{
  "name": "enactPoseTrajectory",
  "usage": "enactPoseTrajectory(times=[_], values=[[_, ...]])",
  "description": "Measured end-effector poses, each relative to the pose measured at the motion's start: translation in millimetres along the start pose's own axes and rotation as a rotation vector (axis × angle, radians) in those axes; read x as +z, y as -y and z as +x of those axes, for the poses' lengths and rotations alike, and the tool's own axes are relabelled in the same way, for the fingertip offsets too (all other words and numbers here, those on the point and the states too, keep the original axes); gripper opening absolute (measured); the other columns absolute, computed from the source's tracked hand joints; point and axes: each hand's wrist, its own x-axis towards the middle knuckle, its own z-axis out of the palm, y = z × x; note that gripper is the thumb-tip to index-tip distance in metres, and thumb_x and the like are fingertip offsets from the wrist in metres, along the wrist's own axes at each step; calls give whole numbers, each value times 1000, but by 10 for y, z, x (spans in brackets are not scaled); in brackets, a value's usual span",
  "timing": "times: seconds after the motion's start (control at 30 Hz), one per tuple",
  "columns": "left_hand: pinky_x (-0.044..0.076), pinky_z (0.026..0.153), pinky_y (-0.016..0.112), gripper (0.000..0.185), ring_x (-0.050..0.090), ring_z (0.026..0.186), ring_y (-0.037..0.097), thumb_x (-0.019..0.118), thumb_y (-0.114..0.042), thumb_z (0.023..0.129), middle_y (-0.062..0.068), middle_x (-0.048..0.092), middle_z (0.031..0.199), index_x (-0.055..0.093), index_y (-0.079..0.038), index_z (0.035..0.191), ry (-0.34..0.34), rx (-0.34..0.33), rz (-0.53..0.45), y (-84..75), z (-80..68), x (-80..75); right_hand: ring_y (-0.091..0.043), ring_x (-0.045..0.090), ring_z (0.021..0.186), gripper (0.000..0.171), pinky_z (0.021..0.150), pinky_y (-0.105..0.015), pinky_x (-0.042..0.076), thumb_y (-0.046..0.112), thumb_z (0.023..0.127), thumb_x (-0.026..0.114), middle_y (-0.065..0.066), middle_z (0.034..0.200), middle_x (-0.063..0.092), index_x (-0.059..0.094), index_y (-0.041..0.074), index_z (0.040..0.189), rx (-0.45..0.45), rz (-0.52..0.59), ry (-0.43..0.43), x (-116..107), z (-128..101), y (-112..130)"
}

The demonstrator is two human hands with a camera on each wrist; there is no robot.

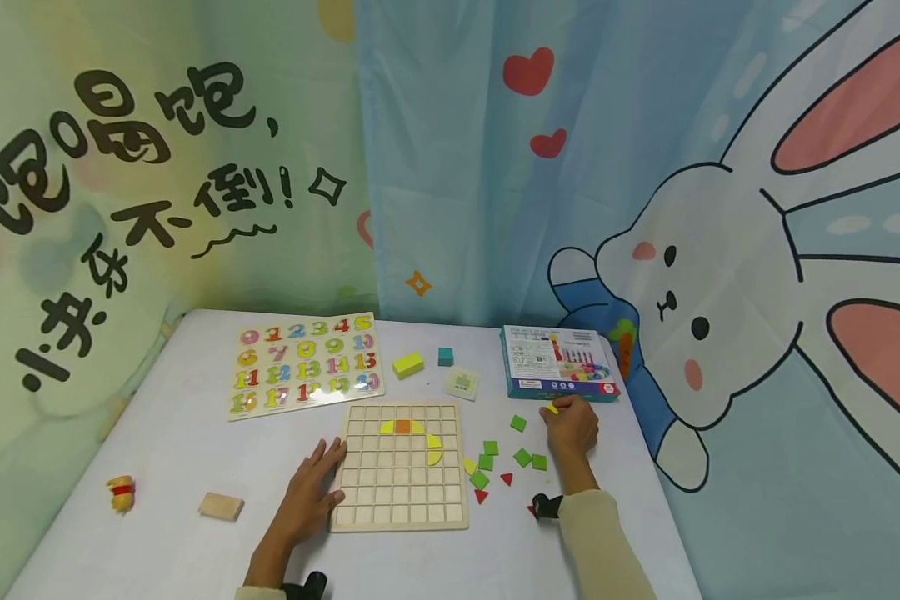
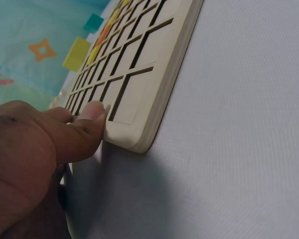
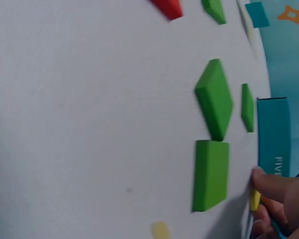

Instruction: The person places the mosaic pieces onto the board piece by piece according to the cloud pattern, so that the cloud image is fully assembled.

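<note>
A wooden grid board (image 1: 382,492) lies on the white table, with several yellow pieces and one orange square (image 1: 402,427) in its upper cells. At the board's left edge rests my left hand (image 1: 309,498), fingers extended; the left wrist view shows its thumb (image 2: 92,112) against the rim near a corner. On the right, my right hand (image 1: 572,427) pinches a small yellow piece (image 3: 255,200) between thumb and fingers, close to the front of the boxed set (image 1: 562,362). Much of that piece is hidden by the fingers.
Several green squares (image 1: 522,457), red triangles (image 1: 482,497) and a yellow quarter-round (image 1: 469,467) lie right of the board. Behind it are a number board (image 1: 303,367), a yellow block (image 1: 408,365) and a teal cube (image 1: 446,357). A wooden block (image 1: 221,507) and bear figure (image 1: 122,494) lie left.
</note>
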Motion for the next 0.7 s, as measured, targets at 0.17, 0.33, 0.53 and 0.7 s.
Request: enactPoseTrajectory(times=[0.17, 0.33, 0.53, 0.7], values=[[18, 131, 71, 77, 25, 160, 50, 77, 6, 86, 18, 40, 169, 49, -4, 157, -6, 0, 7, -1, 1, 4, -36, 63, 97, 25, 87, -51, 53, 13, 92, 82, -19, 107, 72, 70, 5, 112, -14, -22, 103, -105, -76, 54], [16, 132, 70, 78, 23, 161, 49, 78, 5, 86, 17, 38, 170, 48, -5, 158, 16, -15, -2, 2, -7, 12, -34, 63, 94, 19, 81, -48, 52, 13, 93, 81, -17, 103, 73, 74, 8, 110, -42, -68, 133, -154, -183, 42], [17, 131, 72, 77, 25, 160, 50, 78, 6, 86, 18, 40, 169, 49, -5, 157, -1, 5, -5, 10, -9, 12, -30, 65, 87, 15, 76, -43, 50, 15, 93, 83, -10, 94, 76, 81, 12, 107, -222, -34, 62, -104, -454, 135], [17, 131, 71, 77, 24, 160, 50, 78, 6, 86, 17, 40, 169, 49, -5, 157, -4, 7, -10, 13, -8, 13, -25, 65, 84, 11, 74, -35, 50, 18, 97, 78, -6, 98, 77, 76, 14, 107, -301, 41, 129, 39, -793, 333]])
